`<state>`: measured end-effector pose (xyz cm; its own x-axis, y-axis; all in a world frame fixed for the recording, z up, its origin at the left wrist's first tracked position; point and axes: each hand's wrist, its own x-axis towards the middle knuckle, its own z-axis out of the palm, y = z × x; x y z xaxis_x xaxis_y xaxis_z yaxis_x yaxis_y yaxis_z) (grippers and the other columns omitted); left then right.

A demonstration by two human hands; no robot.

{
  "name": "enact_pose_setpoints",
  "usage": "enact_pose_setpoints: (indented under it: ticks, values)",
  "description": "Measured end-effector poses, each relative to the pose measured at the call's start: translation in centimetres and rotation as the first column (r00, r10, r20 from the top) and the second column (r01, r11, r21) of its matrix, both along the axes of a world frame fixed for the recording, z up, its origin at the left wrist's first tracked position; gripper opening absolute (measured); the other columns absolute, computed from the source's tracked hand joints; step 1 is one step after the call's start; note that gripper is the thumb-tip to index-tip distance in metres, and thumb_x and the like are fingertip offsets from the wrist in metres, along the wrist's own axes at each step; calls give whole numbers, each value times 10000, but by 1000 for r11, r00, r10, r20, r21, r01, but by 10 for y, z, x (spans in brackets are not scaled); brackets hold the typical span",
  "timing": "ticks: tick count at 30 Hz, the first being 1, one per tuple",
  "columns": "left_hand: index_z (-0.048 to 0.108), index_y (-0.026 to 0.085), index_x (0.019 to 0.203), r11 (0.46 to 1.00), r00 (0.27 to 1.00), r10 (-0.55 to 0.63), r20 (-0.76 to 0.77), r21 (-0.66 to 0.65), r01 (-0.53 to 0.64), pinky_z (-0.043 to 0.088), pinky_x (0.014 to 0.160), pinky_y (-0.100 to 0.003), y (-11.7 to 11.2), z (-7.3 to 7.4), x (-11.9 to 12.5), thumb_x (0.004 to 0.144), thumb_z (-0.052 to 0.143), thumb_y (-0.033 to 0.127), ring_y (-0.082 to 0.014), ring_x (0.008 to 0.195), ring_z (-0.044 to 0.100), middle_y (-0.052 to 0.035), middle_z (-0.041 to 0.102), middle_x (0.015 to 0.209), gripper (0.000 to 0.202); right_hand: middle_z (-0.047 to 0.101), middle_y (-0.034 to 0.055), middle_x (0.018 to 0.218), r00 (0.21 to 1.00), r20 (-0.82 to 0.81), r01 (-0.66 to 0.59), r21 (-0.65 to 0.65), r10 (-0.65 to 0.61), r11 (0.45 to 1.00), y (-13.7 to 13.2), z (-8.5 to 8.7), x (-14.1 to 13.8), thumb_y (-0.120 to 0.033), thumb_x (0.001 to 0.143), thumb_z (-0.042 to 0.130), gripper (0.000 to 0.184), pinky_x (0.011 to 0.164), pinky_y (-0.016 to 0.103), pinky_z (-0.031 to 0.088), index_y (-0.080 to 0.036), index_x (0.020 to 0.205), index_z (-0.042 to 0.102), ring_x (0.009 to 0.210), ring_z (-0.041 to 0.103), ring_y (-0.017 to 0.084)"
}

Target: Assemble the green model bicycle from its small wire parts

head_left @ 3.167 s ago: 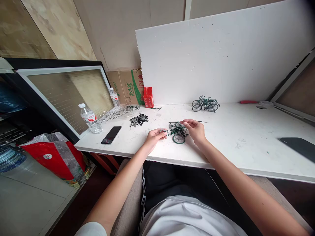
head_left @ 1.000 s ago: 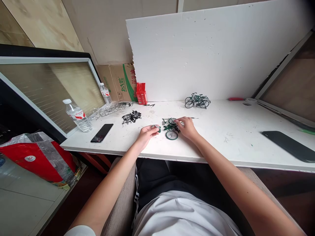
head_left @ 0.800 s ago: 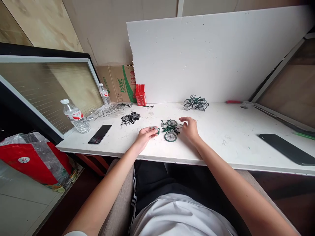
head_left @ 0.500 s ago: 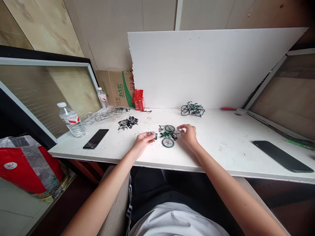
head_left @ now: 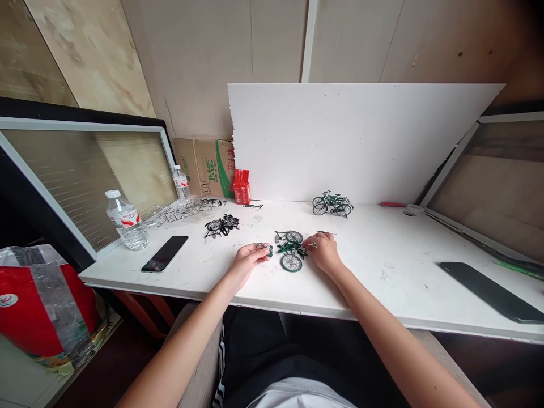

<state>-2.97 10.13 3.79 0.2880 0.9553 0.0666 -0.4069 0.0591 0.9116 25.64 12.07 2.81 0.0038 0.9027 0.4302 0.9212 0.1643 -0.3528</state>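
Green bicycle parts (head_left: 291, 249) are lying in a loose cluster on the white table (head_left: 374, 255), between the two hands and toward the near edge. On the left, the left hand (head_left: 246, 262) is pinching a small silver-and-green piece (head_left: 270, 250) between thumb and fingers, just beside the cluster. The right hand (head_left: 325, 253) is bending its fingertips over the cluster's right side; whether it is grasping a part, I cannot tell. Farther left, black parts (head_left: 221, 225) are lying in a heap, and a phone (head_left: 165, 254) is resting nearer the edge. At the far side, model bicycles (head_left: 332, 204) are standing before a white board (head_left: 361, 141).
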Motion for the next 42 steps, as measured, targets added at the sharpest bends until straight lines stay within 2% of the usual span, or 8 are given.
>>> enact_pose_setpoints:
  ticks: [5, 11, 14, 17, 21, 31, 36, 42]
  values:
    - [820, 151, 925, 1000, 1000, -4, 6, 5, 4, 500, 891, -348, 0, -1, 1, 711, 969, 343, -172, 877, 651, -97, 743, 1028, 324, 744, 119, 1090, 997, 50, -61, -28, 62, 998, -3, 5, -3, -165, 986, 582, 280, 939, 392, 408, -249, 970, 848, 1166, 518, 335]
    - [823, 152, 948, 1000, 1000, -3, 13, 9, 3, 513, 884, -335, 0, -2, 2, 720, 964, 345, -182, 916, 648, -108, 741, 1055, 330, 753, 118, 1083, 992, 102, -74, -43, 78, 996, -10, 13, -8, -79, 953, 542, 331, 892, 386, 412, -233, 968, 834, 1134, 532, 322]
    - [827, 160, 946, 1000, 1000, -1, 22, 14, 0, 516, 903, -345, 1, -4, 1, 727, 960, 337, -195, 967, 652, -110, 736, 1097, 311, 749, 129, 1078, 991, 129, -45, -11, 46, 999, -13, 16, -9, -28, 919, 525, 351, 876, 387, 418, -216, 994, 812, 1123, 542, 323]
    - [828, 165, 950, 1000, 1000, -6, 10, 15, 6, 507, 905, -346, 2, -5, 1, 734, 958, 342, -186, 934, 656, -103, 741, 1079, 309, 750, 125, 1061, 993, 112, -41, 15, 39, 999, -14, 17, -9, -13, 897, 542, 350, 864, 374, 422, -218, 1000, 807, 1110, 556, 316]
    - [824, 172, 944, 1000, 1000, -5, 13, 12, 5, 504, 902, -343, 2, -5, 2, 737, 957, 349, -181, 916, 658, -95, 744, 1065, 303, 756, 108, 1012, 991, 115, -68, -39, 73, 997, -13, 18, -8, 5, 893, 525, 366, 837, 358, 403, -224, 928, 808, 1073, 563, 302]
    - [824, 173, 950, 1000, 999, -1, 37, 4, 1, 506, 892, -332, 0, -2, 4, 731, 960, 337, -180, 912, 649, -95, 731, 1058, 305, 738, 132, 1021, 904, 408, -112, -68, 130, 991, -17, 26, -13, 34, 904, 480, 369, 803, 379, 356, -211, 892, 755, 1031, 572, 289]
    - [830, 170, 949, 1000, 1000, 15, 26, -6, -15, 500, 891, -334, 0, -1, 6, 711, 970, 352, -184, 921, 646, -99, 730, 1066, 331, 728, 142, 1002, 885, 449, -104, -66, 122, 992, -17, 27, -15, 17, 922, 481, 339, 793, 395, 342, -212, 849, 721, 1029, 567, 300]
    - [823, 153, 935, 1000, 999, 16, 32, -12, -16, 500, 885, -324, -2, 2, 5, 695, 978, 354, -187, 937, 638, -103, 720, 1051, 348, 717, 150, 1016, 856, 507, -96, -44, 105, 994, -16, 23, -16, 9, 954, 472, 303, 782, 393, 327, -198, 907, 688, 1010, 559, 304]
